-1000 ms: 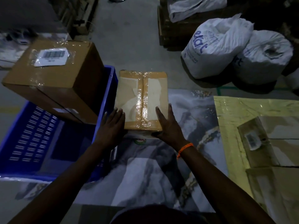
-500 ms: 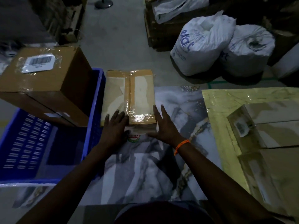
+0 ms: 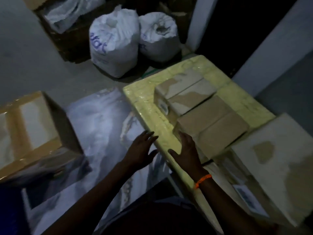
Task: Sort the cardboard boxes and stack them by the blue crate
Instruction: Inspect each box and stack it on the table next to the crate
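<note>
Both hands are held open, and nothing is gripped. The left hand (image 3: 140, 150) is spread out with the fingers apart, low over the marble sheet (image 3: 101, 124). Its fingertips are right at the edge of the yellow slab (image 3: 140, 97). The right hand (image 3: 188, 150) is spread too, palm down, over the near edge of that slab. Its fingertips are at the near corner of a brown box (image 3: 211, 126). Whether the box is touched cannot be told, since the picture is dim and blurred. An orange band (image 3: 203, 180) is worn on the right wrist.

The brown box is laid flat on the yellow slab. Just behind it, also on the slab, a second box (image 3: 184, 92) is laid, with a small label on its near end. A big pale box (image 3: 279, 158) is seen to the right of the brown box, close to it. A label is stuck on its near side.

To the left, well apart from the hands, a taped box (image 3: 30, 126) is set at the left side of the marble sheet. It is shiny with tape. Below it, in the bottom left corner, a dark bit of the blue crate (image 3: 8, 209) is seen.

Farther off, a left sack (image 3: 115, 43) and a right sack (image 3: 159, 34), both white, are stood side by side on the grey floor (image 3: 25, 53), touching each other. Blue letters are printed on the left sack.
</note>
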Available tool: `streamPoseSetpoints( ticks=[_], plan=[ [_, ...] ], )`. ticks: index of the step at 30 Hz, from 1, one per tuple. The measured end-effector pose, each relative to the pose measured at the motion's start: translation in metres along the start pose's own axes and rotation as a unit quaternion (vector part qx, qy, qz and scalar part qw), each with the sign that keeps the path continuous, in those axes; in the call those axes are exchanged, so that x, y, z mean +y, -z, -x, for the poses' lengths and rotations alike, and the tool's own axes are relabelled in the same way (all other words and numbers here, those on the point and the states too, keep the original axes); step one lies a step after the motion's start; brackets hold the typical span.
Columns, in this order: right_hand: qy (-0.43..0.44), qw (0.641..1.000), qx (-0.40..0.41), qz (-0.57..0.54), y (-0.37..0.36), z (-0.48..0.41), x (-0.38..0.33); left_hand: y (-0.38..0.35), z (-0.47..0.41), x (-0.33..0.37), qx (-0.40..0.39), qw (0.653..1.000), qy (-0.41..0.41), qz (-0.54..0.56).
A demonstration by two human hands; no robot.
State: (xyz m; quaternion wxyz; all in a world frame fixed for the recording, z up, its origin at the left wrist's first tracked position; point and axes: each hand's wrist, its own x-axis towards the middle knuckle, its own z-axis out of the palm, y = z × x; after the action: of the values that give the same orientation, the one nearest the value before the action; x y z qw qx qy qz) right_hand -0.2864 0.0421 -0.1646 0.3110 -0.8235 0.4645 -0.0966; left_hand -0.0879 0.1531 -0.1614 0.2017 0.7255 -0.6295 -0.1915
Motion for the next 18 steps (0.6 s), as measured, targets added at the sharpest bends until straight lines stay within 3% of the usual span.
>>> streamPoseSetpoints(
  ticks=[3, 7, 10, 14, 16, 18],
  plan=[
    [-0.076, 0.997, -0.011, 0.002, 0.030, 0.005, 0.028, -0.024, -0.037, 0.044, -0.045, 0.997, -0.018, 0.055],
    [0.042, 0.998, 0.028, -0.047, 0.078, 0.032, 0.021, -0.043, -0.074, 0.107, 0.014, 0.984, -0.027, 0.177],
    [0.077, 0.985, 0.157, -0.001, 0.130, 0.069, 0.019, -0.044, -0.093, 0.164, 0.061, 0.947, -0.013, 0.314],
    [-0.047, 0.951, 0.291, 0.089, 0.185, 0.123, 0.075, -0.047, -0.115, 0.221, -0.022, 0.933, -0.028, 0.357],
    [-0.157, 0.928, 0.313, 0.126, 0.195, 0.149, 0.111, -0.057, -0.122, 0.235, -0.086, 0.932, -0.044, 0.350],
    [-0.271, 0.906, 0.311, 0.093, 0.201, 0.168, 0.131, -0.067, -0.126, 0.242, -0.120, 0.937, -0.040, 0.325]
  ],
)
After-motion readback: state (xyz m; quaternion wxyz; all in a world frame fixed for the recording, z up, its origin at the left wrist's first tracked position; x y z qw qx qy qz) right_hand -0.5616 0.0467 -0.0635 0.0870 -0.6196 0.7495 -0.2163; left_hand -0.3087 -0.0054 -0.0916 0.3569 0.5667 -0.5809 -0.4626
